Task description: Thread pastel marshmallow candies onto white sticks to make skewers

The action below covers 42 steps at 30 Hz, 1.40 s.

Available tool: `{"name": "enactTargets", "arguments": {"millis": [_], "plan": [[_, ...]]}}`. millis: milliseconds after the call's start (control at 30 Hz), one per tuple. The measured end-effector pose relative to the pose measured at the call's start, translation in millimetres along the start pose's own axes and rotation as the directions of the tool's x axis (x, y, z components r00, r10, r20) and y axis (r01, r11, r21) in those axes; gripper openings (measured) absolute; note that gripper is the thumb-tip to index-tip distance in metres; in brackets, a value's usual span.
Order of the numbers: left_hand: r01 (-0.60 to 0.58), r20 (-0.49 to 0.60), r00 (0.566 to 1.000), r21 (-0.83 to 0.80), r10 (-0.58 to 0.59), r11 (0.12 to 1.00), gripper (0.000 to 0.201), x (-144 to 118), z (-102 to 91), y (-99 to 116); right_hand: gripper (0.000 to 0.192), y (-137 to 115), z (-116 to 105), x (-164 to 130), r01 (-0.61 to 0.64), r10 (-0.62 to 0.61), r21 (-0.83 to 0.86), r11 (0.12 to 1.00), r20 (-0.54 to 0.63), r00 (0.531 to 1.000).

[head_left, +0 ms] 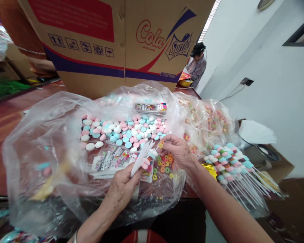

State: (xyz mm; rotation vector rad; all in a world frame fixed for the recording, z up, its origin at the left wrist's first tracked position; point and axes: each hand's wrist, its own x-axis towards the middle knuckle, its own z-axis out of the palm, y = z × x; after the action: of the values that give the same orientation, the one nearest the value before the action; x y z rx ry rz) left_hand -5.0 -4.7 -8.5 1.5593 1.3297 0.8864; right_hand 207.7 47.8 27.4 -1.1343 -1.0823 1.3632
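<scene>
My left hand [121, 189] grips a bundle of white sticks [142, 157] that fan up and to the right, with pink candy pieces at their tips. My right hand [176, 150] pinches a small yellow ring candy [161, 145] just beside the stick tips. Under both hands lie loose coloured ring candies [164, 167] inside an open clear plastic bag [53, 135]. Further back in the bag is a heap of pink, white and blue round candies [121, 131]. Printed label cards [108, 162] lie by my left hand.
Finished candy skewers [230, 165] lie in a pile at the right on plastic. A big Cola/Sprite cardboard box [111, 44] stands behind the bag. A stack of white paper [255, 133] sits at far right. Another person [197, 65] works in the background. The table [5, 125] is reddish-brown.
</scene>
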Motion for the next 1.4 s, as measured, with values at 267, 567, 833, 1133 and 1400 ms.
{"name": "enactTargets", "arguments": {"millis": [267, 567, 833, 1133, 1400], "plan": [[0.013, -0.01, 1.0, -0.001, -0.013, 1.0, 0.031, 2, 0.5, 2, 0.014, 0, 5, -4, 0.105, -0.101, -0.174, 0.979, 0.034, 0.994], [0.046, -0.01, 0.999, -0.01, -0.046, 0.999, 0.038, 1, 0.0, 3, 0.022, 8, 7, -11, 0.357, -0.416, -0.585, 0.728, 0.036, 0.908], [0.043, 0.017, 0.999, -0.046, -0.043, 0.998, 0.035, 1, -0.1, 0, 0.022, 13, 13, -15, 0.275, -0.32, -0.527, 0.804, 0.005, 0.947], [0.052, 0.011, 0.999, -0.029, -0.052, 0.998, 0.042, 1, -1.3, 5, 0.021, 21, 7, -13, 0.348, -0.377, -0.541, 0.766, 0.061, 0.924], [0.042, 0.007, 0.999, -0.054, -0.042, 0.998, 0.041, 0, -0.2, -1, 0.037, 10, 4, -22, 0.651, -0.464, -0.68, 0.338, 0.482, 0.744]]}}
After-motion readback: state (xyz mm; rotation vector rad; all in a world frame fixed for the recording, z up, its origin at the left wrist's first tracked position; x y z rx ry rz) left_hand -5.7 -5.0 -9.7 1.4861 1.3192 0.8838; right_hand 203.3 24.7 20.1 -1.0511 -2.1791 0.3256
